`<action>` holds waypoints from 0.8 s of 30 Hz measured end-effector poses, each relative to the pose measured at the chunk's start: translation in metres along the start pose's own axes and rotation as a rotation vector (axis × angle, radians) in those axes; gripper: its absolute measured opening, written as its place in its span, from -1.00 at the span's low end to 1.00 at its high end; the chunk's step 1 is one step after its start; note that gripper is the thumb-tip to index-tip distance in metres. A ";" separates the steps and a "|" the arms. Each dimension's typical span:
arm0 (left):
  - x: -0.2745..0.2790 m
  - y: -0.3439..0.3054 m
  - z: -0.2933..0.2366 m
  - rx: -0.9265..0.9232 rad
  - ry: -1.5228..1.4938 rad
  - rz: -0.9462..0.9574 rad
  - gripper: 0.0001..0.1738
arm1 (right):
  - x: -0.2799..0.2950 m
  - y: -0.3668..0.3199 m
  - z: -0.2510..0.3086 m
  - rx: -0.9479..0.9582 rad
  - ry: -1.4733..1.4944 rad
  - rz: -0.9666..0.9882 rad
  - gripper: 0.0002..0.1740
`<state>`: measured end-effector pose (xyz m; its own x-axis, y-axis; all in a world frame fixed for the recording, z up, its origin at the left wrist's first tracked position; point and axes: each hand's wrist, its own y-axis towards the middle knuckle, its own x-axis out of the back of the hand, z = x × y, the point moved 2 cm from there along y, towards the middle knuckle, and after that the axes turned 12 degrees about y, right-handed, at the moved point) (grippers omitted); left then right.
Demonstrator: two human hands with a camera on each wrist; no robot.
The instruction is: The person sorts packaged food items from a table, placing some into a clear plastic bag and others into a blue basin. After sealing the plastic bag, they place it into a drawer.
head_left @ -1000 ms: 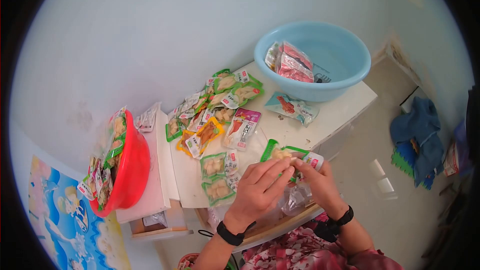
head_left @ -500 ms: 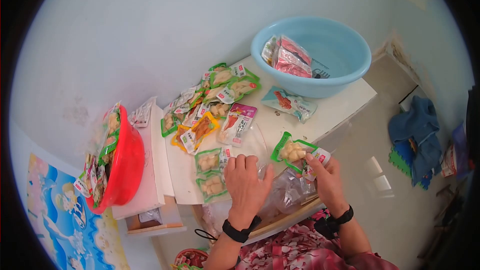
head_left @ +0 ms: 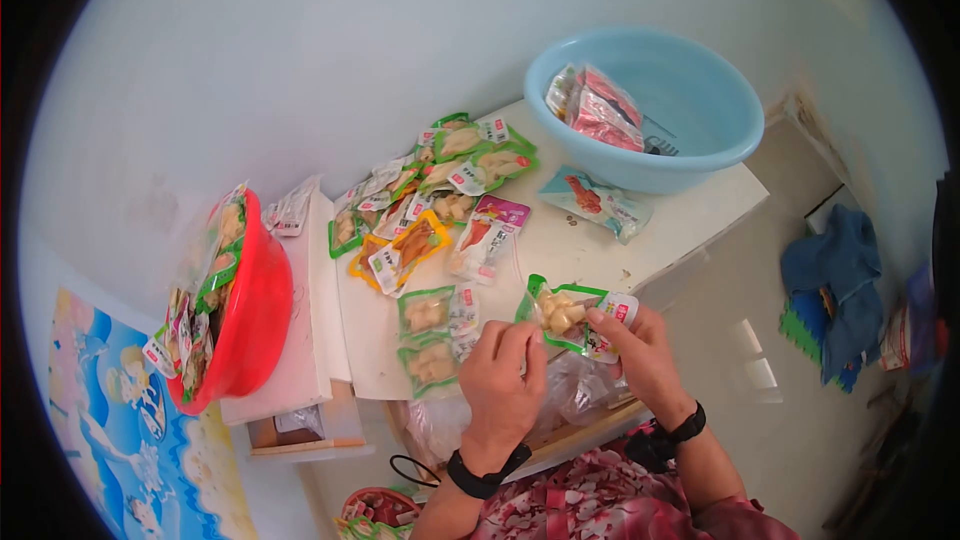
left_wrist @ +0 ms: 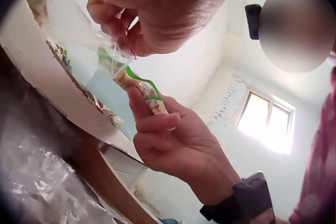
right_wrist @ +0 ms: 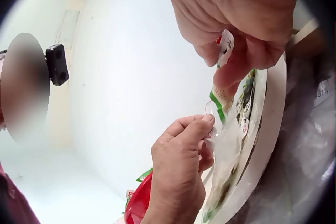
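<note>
My right hand [head_left: 640, 355] grips one end of a green-edged clear food packet [head_left: 560, 312] with pale chunks inside, thumb on top. In the left wrist view that packet [left_wrist: 137, 85] is tilted, its end between the fingers of the right hand [left_wrist: 178, 140]. My left hand [head_left: 505, 385] is beside the packet's other end, fingers curled. Between its thumb and fingers the left hand [right_wrist: 181, 161] pinches a clear plastic bag [right_wrist: 226, 148] with a thin red line along its edge. The bag hangs close against the packet.
Two similar packets [head_left: 428, 365] lie left of the hands. Behind them is a pile of food packets [head_left: 440, 170], with a purple-topped packet [head_left: 485, 240]. A blue basin [head_left: 700, 165] holds several packets; a red basin [head_left: 265, 330] stands left. Clear plastic [head_left: 580, 390] fills the open drawer.
Both hands were together at the packet. The left hand drew away to the left, fingers loose, then came back toward the packet and now pinches the clear bag. The right hand keeps its hold.
</note>
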<state>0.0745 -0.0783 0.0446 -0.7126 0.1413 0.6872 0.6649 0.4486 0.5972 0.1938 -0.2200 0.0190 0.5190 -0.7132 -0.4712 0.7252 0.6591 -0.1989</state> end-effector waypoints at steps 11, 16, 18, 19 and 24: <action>0.018 0.001 -0.010 -0.091 -0.056 -0.080 -0.81 | -0.036 0.069 -0.020 -0.175 -0.153 0.450 -0.80; 0.019 -0.003 -0.011 -0.102 -0.184 -0.030 -0.73 | -0.073 0.079 -0.007 -0.100 -0.305 0.612 -0.75; 0.015 -0.005 -0.012 -0.118 -0.255 -0.021 -0.72 | -0.086 0.082 -0.009 -0.084 -0.338 0.598 -0.73; 0.014 -0.005 -0.012 -0.128 -0.291 -0.016 -0.71 | -0.095 0.080 -0.012 -0.057 -0.339 0.584 -0.72; 0.016 -0.006 -0.004 -0.112 -0.271 0.023 -0.73 | -0.093 0.105 -0.039 0.253 -0.783 0.459 -0.66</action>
<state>0.0602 -0.0826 0.0540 -0.7211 0.3875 0.5744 0.6912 0.3442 0.6354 0.2041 -0.0752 0.0084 0.8684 -0.4142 0.2725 0.4030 0.9099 0.0986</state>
